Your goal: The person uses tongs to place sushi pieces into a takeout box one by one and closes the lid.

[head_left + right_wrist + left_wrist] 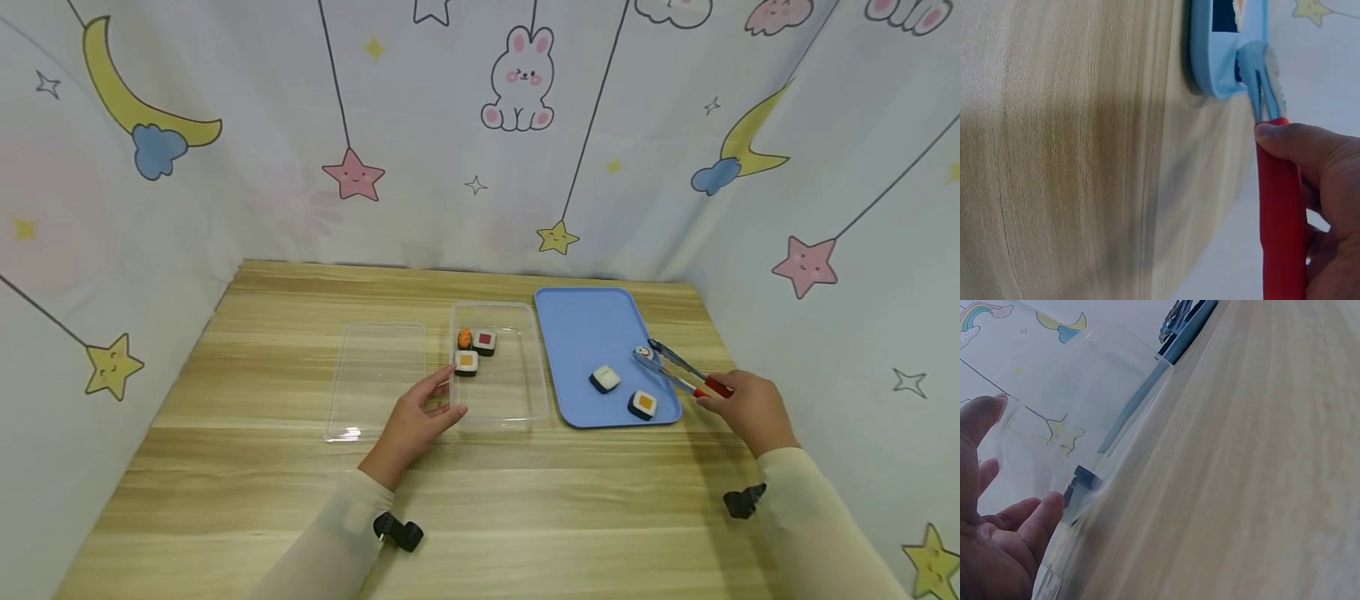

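Observation:
My right hand (pixel 753 408) grips red-handled tongs (pixel 1282 206), thumb on the red grip. The tongs' two metal arms stand either side of a round sushi roll piece (pixel 643 353) at the right edge of the blue tray (pixel 585 321). Whether they press on it I cannot tell. My left hand (pixel 417 421) touches the left side of a clear plastic box (pixel 510 400), fingers spread and fairly straight. Inside that box lie an orange-topped piece (pixel 465 338), a red-centred square piece (pixel 485 341) and a yellow-centred square piece (pixel 467 362).
On the tray also sit a white-topped sushi piece (pixel 604 379) and a yellow-centred one (pixel 642 405). A clear lid (pixel 378 375) lies flat left of the box. A patterned curtain (pixel 450 225) encloses the wooden table (pixel 525 517) at the back and sides.

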The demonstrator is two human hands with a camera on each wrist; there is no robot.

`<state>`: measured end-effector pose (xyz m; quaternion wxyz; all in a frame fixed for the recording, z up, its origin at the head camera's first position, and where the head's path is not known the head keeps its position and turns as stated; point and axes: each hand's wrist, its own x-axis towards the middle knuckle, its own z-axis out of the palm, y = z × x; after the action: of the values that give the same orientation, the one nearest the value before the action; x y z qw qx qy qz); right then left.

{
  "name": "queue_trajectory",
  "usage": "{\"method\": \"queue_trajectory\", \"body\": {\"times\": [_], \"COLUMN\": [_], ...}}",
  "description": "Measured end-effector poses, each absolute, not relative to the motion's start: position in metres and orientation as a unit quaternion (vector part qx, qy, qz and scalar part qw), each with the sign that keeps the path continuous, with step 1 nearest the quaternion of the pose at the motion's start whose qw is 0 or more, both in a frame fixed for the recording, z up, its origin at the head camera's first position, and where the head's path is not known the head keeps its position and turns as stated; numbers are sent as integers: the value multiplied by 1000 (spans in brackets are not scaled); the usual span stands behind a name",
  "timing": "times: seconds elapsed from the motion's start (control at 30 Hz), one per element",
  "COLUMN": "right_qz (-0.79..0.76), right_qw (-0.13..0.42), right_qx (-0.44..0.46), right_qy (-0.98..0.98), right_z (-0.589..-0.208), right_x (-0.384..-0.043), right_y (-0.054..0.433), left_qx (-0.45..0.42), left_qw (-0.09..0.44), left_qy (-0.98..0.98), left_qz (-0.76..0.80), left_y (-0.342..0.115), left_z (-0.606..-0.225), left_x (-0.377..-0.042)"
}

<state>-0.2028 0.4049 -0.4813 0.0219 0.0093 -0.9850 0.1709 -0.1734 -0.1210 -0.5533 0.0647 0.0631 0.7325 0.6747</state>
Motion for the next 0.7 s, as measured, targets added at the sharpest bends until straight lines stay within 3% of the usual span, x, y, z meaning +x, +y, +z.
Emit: {"method": "queue_trajectory", "body": {"times": [0.7], "right_qz": [116], "right_qw": [24], "right_qx": [58], "right_qy": [-991], "right_z": [-471], "right_x": [-211], "right_y": [397], "left_qx": [71], "left_qw": [61], "left_qy": [729], "left_qz": [679], "left_y": [-120], "left_z": [-553], "left_x": [-172]}}
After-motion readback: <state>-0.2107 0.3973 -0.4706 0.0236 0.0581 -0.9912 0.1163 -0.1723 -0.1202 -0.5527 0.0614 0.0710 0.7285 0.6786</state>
